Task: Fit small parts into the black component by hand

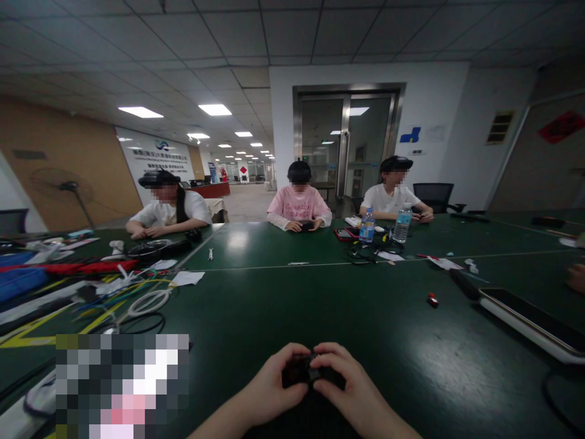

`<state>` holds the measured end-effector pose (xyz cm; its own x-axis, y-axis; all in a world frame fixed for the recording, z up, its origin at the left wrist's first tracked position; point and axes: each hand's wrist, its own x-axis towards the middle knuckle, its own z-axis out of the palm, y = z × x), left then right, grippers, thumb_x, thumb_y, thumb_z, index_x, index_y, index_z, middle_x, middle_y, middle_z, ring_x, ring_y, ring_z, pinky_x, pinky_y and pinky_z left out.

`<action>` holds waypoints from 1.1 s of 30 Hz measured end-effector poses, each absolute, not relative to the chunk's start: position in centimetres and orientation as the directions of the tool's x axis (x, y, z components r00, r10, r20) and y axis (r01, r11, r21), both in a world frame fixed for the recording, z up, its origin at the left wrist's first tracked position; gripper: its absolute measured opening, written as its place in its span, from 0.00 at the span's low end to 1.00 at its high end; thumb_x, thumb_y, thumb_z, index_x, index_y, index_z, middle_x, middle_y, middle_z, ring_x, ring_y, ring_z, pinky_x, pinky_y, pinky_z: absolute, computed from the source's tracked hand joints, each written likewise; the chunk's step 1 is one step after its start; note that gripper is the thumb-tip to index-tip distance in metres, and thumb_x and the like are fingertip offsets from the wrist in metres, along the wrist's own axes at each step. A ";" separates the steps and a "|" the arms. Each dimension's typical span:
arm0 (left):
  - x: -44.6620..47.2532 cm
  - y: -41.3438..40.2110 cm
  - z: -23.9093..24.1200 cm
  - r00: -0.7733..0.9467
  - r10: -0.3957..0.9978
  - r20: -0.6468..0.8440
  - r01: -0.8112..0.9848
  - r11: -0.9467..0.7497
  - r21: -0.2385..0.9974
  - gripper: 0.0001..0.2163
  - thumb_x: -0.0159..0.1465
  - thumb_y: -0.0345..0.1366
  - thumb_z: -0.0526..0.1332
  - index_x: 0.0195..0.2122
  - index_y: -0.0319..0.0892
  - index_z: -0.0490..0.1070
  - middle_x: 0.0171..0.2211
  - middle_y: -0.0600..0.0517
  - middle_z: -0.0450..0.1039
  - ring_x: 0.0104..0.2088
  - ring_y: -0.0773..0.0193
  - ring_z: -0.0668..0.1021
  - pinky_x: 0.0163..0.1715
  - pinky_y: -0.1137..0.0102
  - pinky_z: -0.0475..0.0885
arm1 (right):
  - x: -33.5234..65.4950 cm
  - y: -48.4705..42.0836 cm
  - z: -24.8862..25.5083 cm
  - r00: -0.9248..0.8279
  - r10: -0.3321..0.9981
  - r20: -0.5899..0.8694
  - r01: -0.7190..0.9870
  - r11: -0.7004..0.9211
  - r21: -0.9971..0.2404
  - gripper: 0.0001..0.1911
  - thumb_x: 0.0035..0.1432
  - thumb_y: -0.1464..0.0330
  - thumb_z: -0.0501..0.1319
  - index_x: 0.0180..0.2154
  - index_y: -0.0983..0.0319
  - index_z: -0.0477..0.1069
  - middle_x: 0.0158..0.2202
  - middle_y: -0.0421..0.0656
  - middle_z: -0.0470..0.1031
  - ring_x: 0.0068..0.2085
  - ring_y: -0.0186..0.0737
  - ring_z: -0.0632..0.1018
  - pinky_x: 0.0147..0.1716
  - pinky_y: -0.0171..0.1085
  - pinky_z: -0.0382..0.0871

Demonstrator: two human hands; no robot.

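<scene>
At the near edge of the dark green table (256,305), my left hand (273,385) and my right hand (346,383) meet around a small black object (311,367). The left thumb and fingers are closed on its left side. On the other side, the right fingers curl over its top, with the thumb below. Much of the object is hidden by my fingers, and its kind cannot be made out. Both hands are just above or on the tabletop; which one, I cannot tell.
A small red item (432,299) lies to the right, short of a phone-like slab (530,317). Cables (148,303) and a blue basket (21,283) crowd the left. Bottles (402,224) stand farther back. Three people in headsets sit opposite; another hand (576,277) shows at right.
</scene>
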<state>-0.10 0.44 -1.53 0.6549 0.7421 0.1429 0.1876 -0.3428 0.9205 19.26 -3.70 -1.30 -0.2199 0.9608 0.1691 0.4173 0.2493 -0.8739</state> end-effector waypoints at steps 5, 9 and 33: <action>0.0 0.3 -1.1 0.647 0.754 0.117 0.230 -0.339 0.912 0.19 0.54 0.25 0.59 0.47 0.42 0.65 0.42 0.51 0.71 0.41 0.60 0.74 0.42 0.67 0.69 | 19.6 -3.7 -1.0 -0.157 0.962 0.223 0.362 0.266 -0.894 0.10 0.53 0.72 0.62 0.38 0.55 0.74 0.50 0.43 0.70 0.54 0.45 0.69 0.55 0.44 0.61; -0.1 0.3 -1.0 0.647 0.757 0.086 0.244 -0.313 0.918 0.19 0.54 0.24 0.59 0.47 0.42 0.64 0.41 0.51 0.71 0.40 0.60 0.74 0.40 0.67 0.69 | 20.3 -3.5 -0.4 -0.075 0.968 0.240 0.337 0.251 -0.907 0.10 0.54 0.68 0.61 0.40 0.56 0.74 0.45 0.44 0.74 0.50 0.46 0.72 0.53 0.45 0.63; -0.5 0.5 -1.0 0.634 0.773 0.013 0.218 -0.194 0.957 0.21 0.56 0.28 0.63 0.50 0.44 0.63 0.47 0.49 0.69 0.46 0.57 0.73 0.46 0.62 0.67 | 22.8 -2.4 -1.0 0.342 0.927 0.155 -0.060 0.186 -0.981 0.25 0.43 0.55 0.68 0.43 0.57 0.72 0.43 0.46 0.78 0.47 0.49 0.75 0.49 0.47 0.69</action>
<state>-0.51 0.49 -0.95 0.6343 0.7730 0.0126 0.2176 -0.1941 0.9565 22.84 -2.37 -0.97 0.3424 0.9267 0.1547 -0.0600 0.1858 -0.9807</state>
